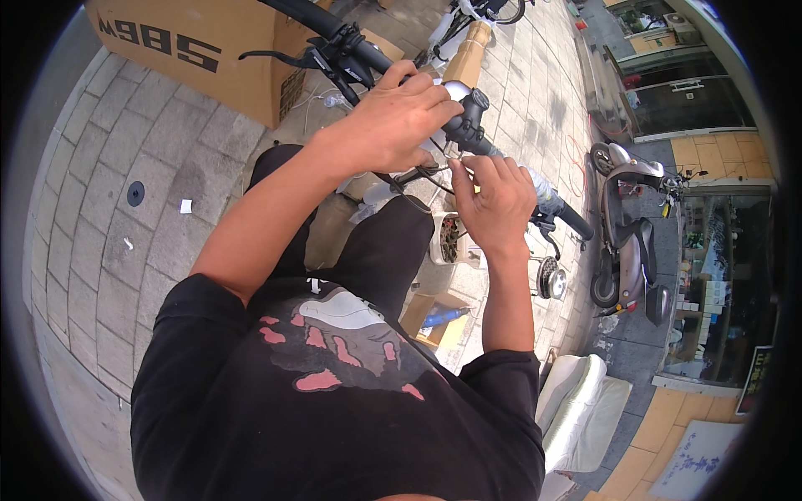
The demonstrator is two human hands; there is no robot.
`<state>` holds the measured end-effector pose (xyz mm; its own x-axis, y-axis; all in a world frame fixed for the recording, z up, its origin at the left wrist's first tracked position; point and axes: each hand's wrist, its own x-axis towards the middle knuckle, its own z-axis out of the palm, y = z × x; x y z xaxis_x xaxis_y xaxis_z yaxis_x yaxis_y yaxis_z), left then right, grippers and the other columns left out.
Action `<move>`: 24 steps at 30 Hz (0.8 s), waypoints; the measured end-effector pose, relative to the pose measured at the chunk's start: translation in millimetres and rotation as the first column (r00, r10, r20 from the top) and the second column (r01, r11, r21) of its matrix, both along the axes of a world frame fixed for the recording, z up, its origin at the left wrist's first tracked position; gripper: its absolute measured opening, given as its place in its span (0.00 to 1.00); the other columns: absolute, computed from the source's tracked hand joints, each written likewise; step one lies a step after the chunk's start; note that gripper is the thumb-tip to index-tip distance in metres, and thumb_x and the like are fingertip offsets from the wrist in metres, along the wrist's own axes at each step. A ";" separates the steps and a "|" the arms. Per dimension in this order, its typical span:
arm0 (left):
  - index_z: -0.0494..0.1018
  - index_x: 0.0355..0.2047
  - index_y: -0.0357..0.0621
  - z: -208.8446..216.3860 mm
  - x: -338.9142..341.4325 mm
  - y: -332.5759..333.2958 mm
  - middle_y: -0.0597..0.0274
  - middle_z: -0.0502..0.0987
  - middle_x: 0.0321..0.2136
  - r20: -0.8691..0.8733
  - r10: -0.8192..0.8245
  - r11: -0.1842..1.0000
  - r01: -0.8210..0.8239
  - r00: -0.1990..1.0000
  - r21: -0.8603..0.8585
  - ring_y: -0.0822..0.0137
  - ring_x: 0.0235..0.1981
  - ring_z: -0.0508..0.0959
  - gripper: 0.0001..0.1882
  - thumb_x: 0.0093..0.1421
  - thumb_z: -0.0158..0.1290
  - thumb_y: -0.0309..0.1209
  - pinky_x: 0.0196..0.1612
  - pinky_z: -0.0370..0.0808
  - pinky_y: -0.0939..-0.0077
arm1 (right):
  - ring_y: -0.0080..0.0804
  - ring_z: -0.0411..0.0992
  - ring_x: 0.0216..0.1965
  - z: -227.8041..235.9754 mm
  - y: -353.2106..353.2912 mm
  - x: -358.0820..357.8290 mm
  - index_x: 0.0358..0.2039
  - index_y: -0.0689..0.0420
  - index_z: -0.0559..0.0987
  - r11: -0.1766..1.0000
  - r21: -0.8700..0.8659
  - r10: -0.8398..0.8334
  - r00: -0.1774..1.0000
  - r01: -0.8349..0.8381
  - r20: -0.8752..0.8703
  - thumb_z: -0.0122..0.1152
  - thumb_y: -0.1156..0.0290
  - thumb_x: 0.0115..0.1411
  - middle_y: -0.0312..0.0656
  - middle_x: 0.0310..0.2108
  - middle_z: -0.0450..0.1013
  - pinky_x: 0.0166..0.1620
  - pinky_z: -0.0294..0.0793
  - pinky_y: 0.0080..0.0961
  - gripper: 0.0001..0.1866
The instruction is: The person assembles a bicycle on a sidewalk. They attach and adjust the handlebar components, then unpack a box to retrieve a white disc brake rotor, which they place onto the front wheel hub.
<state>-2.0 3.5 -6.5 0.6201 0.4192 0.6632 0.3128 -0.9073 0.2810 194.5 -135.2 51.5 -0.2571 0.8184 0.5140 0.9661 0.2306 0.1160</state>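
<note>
I find the right hand (pixel 497 196) with its grip pinched on a thin dark cable (pixel 434 170), on the near side of the handlebar (pixel 478 147); the left hand (pixel 393 125) lies across the handlebar, its grip I cannot tell. A slack pinch could lose the cable; sharp bending could kink it. Fingers hide its ends; the handlebar's far-left end is cut off
</note>
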 end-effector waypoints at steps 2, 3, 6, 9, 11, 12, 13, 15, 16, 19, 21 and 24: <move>0.80 0.66 0.44 0.2 0.3 -0.1 0.59 0.84 0.58 0.017 -0.006 1.000 0.006 1.000 -0.008 0.54 0.64 0.79 0.42 0.49 0.81 0.34 0.75 0.62 0.51 | 0.41 0.77 0.30 10.7 4.0 1.4 0.34 0.50 0.86 0.999 -0.033 0.035 0.998 -0.033 0.043 0.81 0.64 0.66 0.36 0.26 0.79 0.38 0.71 0.41 0.09; 0.80 0.65 0.45 -0.4 1.4 -0.6 0.60 0.84 0.58 0.028 -0.012 1.000 0.012 1.000 -0.014 0.54 0.64 0.79 0.42 0.49 0.81 0.35 0.75 0.62 0.51 | 0.41 0.77 0.30 14.7 5.3 1.6 0.33 0.50 0.86 0.997 -0.046 0.057 0.996 -0.054 0.063 0.81 0.63 0.65 0.36 0.26 0.78 0.38 0.71 0.41 0.10; 0.81 0.65 0.45 -2.1 3.1 -1.7 0.61 0.84 0.57 0.049 -0.003 1.000 0.004 0.999 -0.015 0.55 0.63 0.79 0.41 0.48 0.81 0.35 0.76 0.62 0.51 | 0.41 0.76 0.30 23.8 8.0 -2.0 0.32 0.50 0.85 0.995 -0.085 0.066 0.989 -0.055 0.132 0.81 0.63 0.65 0.37 0.25 0.77 0.37 0.71 0.42 0.11; 0.81 0.64 0.46 -4.3 4.8 -0.7 0.62 0.84 0.56 0.065 0.019 1.000 -0.019 0.998 0.002 0.56 0.63 0.79 0.41 0.49 0.81 0.36 0.76 0.62 0.51 | 0.41 0.76 0.30 28.2 11.5 -3.9 0.31 0.51 0.83 0.993 -0.113 0.066 0.983 -0.047 0.173 0.80 0.63 0.65 0.37 0.25 0.75 0.37 0.71 0.42 0.12; 0.81 0.64 0.46 -4.2 4.9 -1.2 0.63 0.84 0.56 0.060 0.016 1.000 -0.016 0.998 -0.005 0.57 0.63 0.79 0.40 0.50 0.81 0.37 0.76 0.62 0.51 | 0.41 0.76 0.30 30.9 13.8 -3.2 0.31 0.51 0.82 0.989 -0.136 0.081 0.977 -0.054 0.199 0.80 0.63 0.66 0.37 0.25 0.75 0.37 0.71 0.42 0.13; 0.81 0.64 0.46 -3.3 4.5 -1.3 0.63 0.84 0.56 0.056 0.013 1.000 -0.012 0.998 -0.007 0.57 0.63 0.79 0.40 0.50 0.80 0.37 0.77 0.62 0.51 | 0.41 0.76 0.30 32.9 14.8 -2.2 0.30 0.51 0.82 0.987 -0.148 0.090 0.973 -0.059 0.213 0.79 0.63 0.66 0.37 0.25 0.75 0.37 0.71 0.42 0.13; 0.81 0.64 0.46 -2.6 4.6 -1.6 0.63 0.84 0.56 0.048 0.015 1.000 -0.015 0.999 -0.012 0.57 0.63 0.79 0.40 0.51 0.80 0.37 0.77 0.62 0.51 | 0.40 0.76 0.30 35.0 15.9 -1.8 0.30 0.51 0.81 0.985 -0.161 0.098 0.969 -0.062 0.227 0.79 0.63 0.66 0.37 0.25 0.75 0.37 0.71 0.42 0.13; 0.81 0.64 0.46 -1.3 4.6 -2.5 0.63 0.84 0.56 0.032 0.020 1.000 -0.020 0.999 -0.020 0.57 0.63 0.79 0.39 0.52 0.80 0.38 0.77 0.61 0.52 | 0.42 0.77 0.31 43.0 19.8 -4.9 0.30 0.51 0.80 0.976 -0.203 0.125 0.956 -0.071 0.264 0.78 0.64 0.66 0.37 0.25 0.75 0.38 0.72 0.43 0.13; 0.81 0.65 0.46 -1.0 4.3 -2.6 0.63 0.84 0.56 0.036 0.020 1.000 -0.019 0.999 -0.024 0.58 0.63 0.79 0.39 0.53 0.80 0.39 0.77 0.61 0.52 | 0.42 0.77 0.32 47.1 22.3 -6.8 0.30 0.51 0.80 0.972 -0.224 0.139 0.950 -0.076 0.281 0.77 0.64 0.66 0.37 0.25 0.76 0.38 0.72 0.43 0.13; 0.81 0.65 0.46 -0.9 4.0 -2.0 0.63 0.85 0.56 0.046 0.021 0.999 -0.019 0.999 -0.034 0.58 0.63 0.79 0.38 0.55 0.79 0.41 0.78 0.61 0.52 | 0.45 0.78 0.33 55.3 31.5 -10.9 0.31 0.52 0.79 0.960 -0.270 0.165 0.925 -0.072 0.341 0.76 0.64 0.66 0.39 0.26 0.77 0.38 0.73 0.45 0.13; 0.81 0.64 0.45 -1.8 4.9 -2.0 0.63 0.85 0.56 0.055 0.019 0.999 -0.016 0.998 -0.043 0.58 0.63 0.79 0.38 0.56 0.79 0.43 0.77 0.61 0.52 | 0.46 0.78 0.33 59.1 34.9 -11.3 0.31 0.52 0.79 0.952 -0.297 0.179 0.924 -0.076 0.339 0.75 0.64 0.66 0.40 0.26 0.77 0.38 0.73 0.45 0.12; 0.82 0.64 0.45 -2.5 6.6 -0.9 0.62 0.85 0.56 0.067 0.020 1.000 -0.020 0.998 -0.004 0.57 0.62 0.79 0.38 0.56 0.78 0.46 0.76 0.61 0.51 | 0.46 0.78 0.33 58.7 33.0 -9.0 0.31 0.52 0.79 0.950 -0.307 0.153 0.944 -0.060 0.291 0.75 0.64 0.67 0.40 0.26 0.77 0.38 0.73 0.46 0.13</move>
